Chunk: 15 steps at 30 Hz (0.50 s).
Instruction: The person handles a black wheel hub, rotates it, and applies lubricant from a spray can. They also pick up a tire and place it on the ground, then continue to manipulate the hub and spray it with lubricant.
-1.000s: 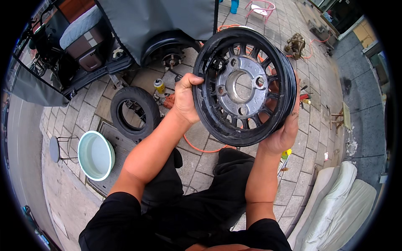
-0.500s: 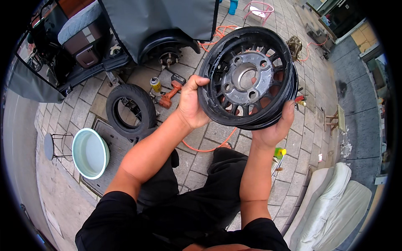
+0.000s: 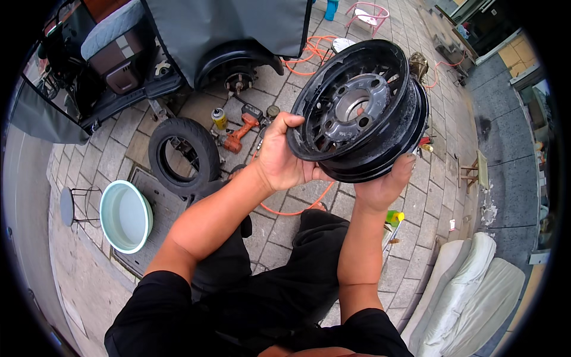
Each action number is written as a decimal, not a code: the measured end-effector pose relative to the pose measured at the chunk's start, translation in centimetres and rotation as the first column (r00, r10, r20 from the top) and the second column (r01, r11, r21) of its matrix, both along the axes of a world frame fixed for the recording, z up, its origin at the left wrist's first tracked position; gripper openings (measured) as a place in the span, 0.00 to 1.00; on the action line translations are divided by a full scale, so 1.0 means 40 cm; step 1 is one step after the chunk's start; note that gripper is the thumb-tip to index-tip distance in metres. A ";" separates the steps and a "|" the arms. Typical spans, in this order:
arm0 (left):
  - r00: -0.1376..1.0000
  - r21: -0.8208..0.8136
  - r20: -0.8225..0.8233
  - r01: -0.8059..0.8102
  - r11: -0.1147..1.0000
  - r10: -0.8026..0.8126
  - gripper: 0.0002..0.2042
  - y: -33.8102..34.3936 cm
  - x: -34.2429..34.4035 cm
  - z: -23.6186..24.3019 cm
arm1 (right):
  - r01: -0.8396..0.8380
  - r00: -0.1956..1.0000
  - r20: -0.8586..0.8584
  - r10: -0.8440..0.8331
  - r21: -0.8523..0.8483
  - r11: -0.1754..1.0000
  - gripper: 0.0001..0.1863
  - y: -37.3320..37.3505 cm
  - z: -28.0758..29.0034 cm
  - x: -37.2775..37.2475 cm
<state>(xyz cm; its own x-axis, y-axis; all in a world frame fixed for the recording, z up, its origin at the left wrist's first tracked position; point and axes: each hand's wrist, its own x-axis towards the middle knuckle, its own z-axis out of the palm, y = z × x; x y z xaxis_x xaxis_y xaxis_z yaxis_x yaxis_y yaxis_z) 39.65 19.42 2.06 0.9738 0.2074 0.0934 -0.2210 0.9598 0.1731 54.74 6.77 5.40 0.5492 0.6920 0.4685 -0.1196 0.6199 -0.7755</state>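
Note:
Both hands hold up a black metal wheel rim [image 3: 372, 156], tilted with its bolt-holed centre plate facing me. My left hand [image 3: 281, 156] grips its left edge, thumb over the lip. My right hand [image 3: 383, 184] is closed on the lower right edge. Below and left of the rim, a black rubber tyre [image 3: 160, 156] lies on the paving. An orange power tool [image 3: 238, 137] and a yellow spray can [image 3: 219, 119] are beside it. Behind these stands a vehicle with a grey cover [image 3: 232, 24] and an exposed wheel hub [image 3: 237, 83].
A pale green basin [image 3: 105, 217] and round stool [image 3: 67, 205] are at left. An orange hose [image 3: 300, 214] crosses the paving. Cushions [image 3: 458, 297], a wooden stool [image 3: 480, 168] and a green bottle [image 3: 394, 217] are at right; a pink chair [image 3: 366, 18] stands far back.
The rim has tilted back progressively, showing more of its outer barrel. My hands have moved with it, the left slightly rightward and the right slightly leftward, both still holding it.

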 end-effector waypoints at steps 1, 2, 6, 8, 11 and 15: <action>1.000 -0.011 -0.014 -0.003 1.000 0.003 0.35 -0.004 0.001 0.006 | -0.006 1.000 0.015 0.005 0.013 1.000 0.43 -0.001 -0.006 0.000; 1.000 -0.023 -0.029 -0.006 1.000 0.006 0.35 -0.007 0.001 0.009 | 0.003 1.000 0.007 -0.003 0.015 1.000 0.44 -0.001 -0.005 -0.002; 0.999 -0.038 -0.037 -0.007 0.999 0.006 0.35 -0.010 0.002 0.010 | 0.047 0.997 -0.066 -0.047 -0.001 0.999 0.46 0.012 0.031 -0.031; 0.999 -0.051 -0.041 -0.009 0.999 0.007 0.35 -0.014 0.005 0.015 | 0.031 0.996 -0.082 -0.030 0.001 1.000 0.46 0.013 0.032 -0.029; 1.000 -0.078 0.019 -0.002 0.997 0.003 0.36 -0.016 0.007 0.008 | 0.011 0.995 -0.097 -0.010 0.000 1.000 0.44 0.013 0.030 -0.024; 0.998 -0.009 -0.006 -0.059 0.998 0.059 0.35 -0.018 0.012 0.008 | 0.050 0.995 -0.084 -0.052 -0.017 0.999 0.42 0.013 0.013 -0.011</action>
<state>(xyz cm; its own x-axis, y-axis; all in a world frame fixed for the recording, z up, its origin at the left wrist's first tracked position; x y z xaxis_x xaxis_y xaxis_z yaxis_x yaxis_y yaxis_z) 40.12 18.71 2.38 0.9603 0.2657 0.0852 -0.2766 0.9466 0.1655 54.30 7.29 5.92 0.6212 0.6688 0.4085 -0.1535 0.6150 -0.7734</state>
